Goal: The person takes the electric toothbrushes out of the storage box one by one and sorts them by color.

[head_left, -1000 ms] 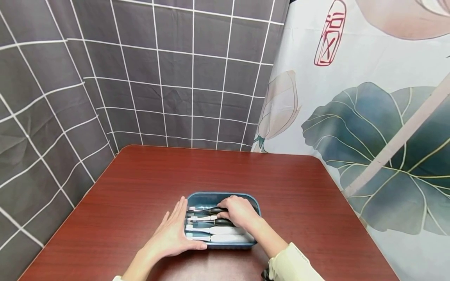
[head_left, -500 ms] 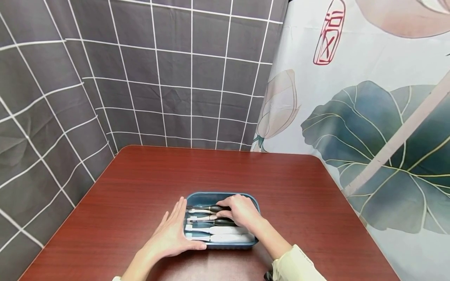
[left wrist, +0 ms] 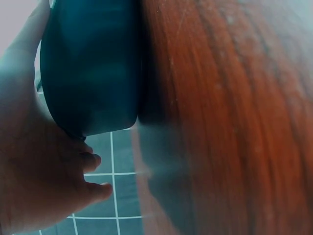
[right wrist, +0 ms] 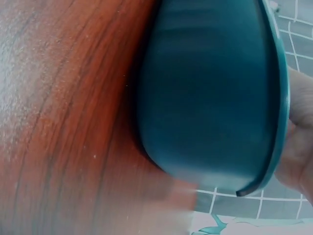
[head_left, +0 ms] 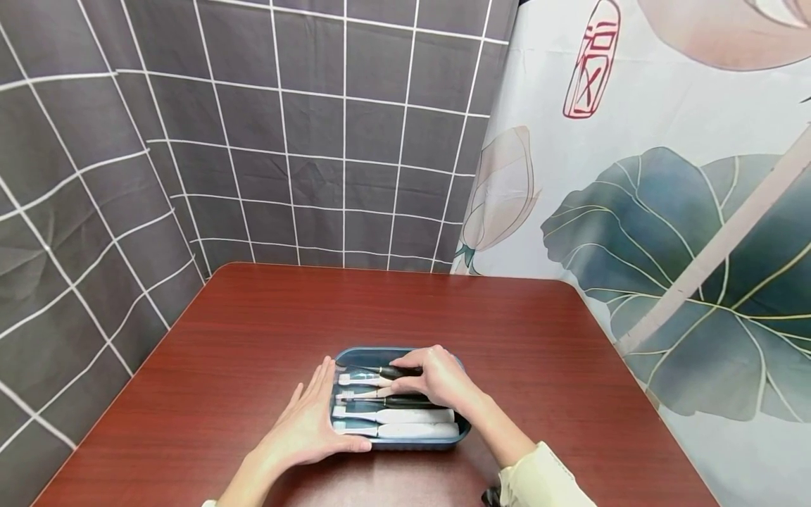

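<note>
A blue plastic basket [head_left: 374, 348] holds several electric toothbrushes lying side by side, heads to the left. My left hand [head_left: 308, 426] lies along the basket's left end with straight fingers, its thumb on the front rim. At the back of the basket, my right hand [head_left: 440, 380] pinches the handle of a black electric toothbrush [head_left: 388, 370], fingers behind it and thumb in front. Nearer me lie another black toothbrush [head_left: 412, 401] and two white toothbrushes [head_left: 415, 416]. Only the outer walls of the basket [left wrist: 93, 63] show in both wrist views.
The basket stands on a reddish-brown table [head_left: 285, 317]. A dark grid-patterned curtain [head_left: 310, 176] rises behind and left of it, and a white flowered curtain [head_left: 538, 84] hangs at the right. A small dark object [head_left: 491, 496] sits beside the right sleeve.
My right hand has shifted slightly toward the back of the basket with the black toothbrush, opening a wider gap to the brush in front. The left hand has stayed in place.
</note>
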The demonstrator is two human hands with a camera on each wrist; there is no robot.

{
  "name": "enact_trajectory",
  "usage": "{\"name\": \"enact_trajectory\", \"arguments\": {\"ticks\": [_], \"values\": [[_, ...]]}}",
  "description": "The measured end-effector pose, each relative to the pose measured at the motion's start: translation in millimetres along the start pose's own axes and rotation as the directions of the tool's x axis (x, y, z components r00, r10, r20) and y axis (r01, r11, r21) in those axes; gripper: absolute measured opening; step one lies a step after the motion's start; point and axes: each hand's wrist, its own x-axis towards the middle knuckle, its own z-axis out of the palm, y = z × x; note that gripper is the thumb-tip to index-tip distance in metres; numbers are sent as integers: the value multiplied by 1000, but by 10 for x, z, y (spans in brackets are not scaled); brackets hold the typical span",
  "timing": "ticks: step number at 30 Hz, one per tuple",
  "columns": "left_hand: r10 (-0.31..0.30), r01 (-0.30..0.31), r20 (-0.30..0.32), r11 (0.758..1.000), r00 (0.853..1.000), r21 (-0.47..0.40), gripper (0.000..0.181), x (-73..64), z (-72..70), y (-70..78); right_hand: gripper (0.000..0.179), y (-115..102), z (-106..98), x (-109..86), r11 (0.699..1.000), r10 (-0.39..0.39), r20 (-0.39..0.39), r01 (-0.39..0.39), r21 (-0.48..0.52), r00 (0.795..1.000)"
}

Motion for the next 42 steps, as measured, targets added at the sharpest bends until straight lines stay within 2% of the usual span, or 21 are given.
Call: {"name": "enact_trajectory", "arguments": {"ticks": [3, 6, 8, 13, 16, 21, 27, 32, 36, 39, 42], "values": [[2, -2, -4, 1000, 1000, -6, 148, 1, 4, 2, 30, 21, -33, 5, 992, -22, -51, 28, 121, 998], [-1, 1, 0, 1000, 1000, -12, 149, 2, 5, 5, 30, 38, -79, 8, 971, -53, -116, 79, 226, 992], [-6, 6, 6, 1000, 1000, -14, 149, 5, 7, 5, 29, 46, -119, 0, 954, -46, -150, 88, 287, 988], [-21, 21, 15, 1000, 1000, -11, 149, 16, 11, 5, 28, 69, -250, -41, 902, 55, -203, 38, 429, 978], [-21, 21, 9, 1000, 1000, -10, 150, 14, 15, 6, 29, 119, -330, -73, 878, 115, -237, 12, 478, 965], [-9, 9, -8, 1000, 1000, 3, 151, 0, 26, 3, 30, 227, -472, -157, 857, 201, -297, -20, 516, 933], [-4, 4, -21, 1000, 1000, 4, 149, -11, 33, 3, 33, 375, -635, -289, 846, 309, -356, -84, 526, 882], [-8, 8, -15, 1000, 1000, 2, 148, -15, 14, 14, 39, 431, -746, -378, 831, 362, -387, -106, 546, 848], [-11, 11, -4, 1000, 1000, 2, 148, -9, 2, 21, 42, 547, -775, -453, 843, 401, -405, -158, 515, 822], [-12, 12, -3, 1000, 1000, 6, 149, 1, 10, 19, 43, 734, -731, -511, 845, 426, -422, -185, 503, 800], [-10, 10, -5, 1000, 1000, 10, 150, 9, 17, 19, 41, 819, -716, -562, 852, 432, -442, -195, 485, 786]]}}
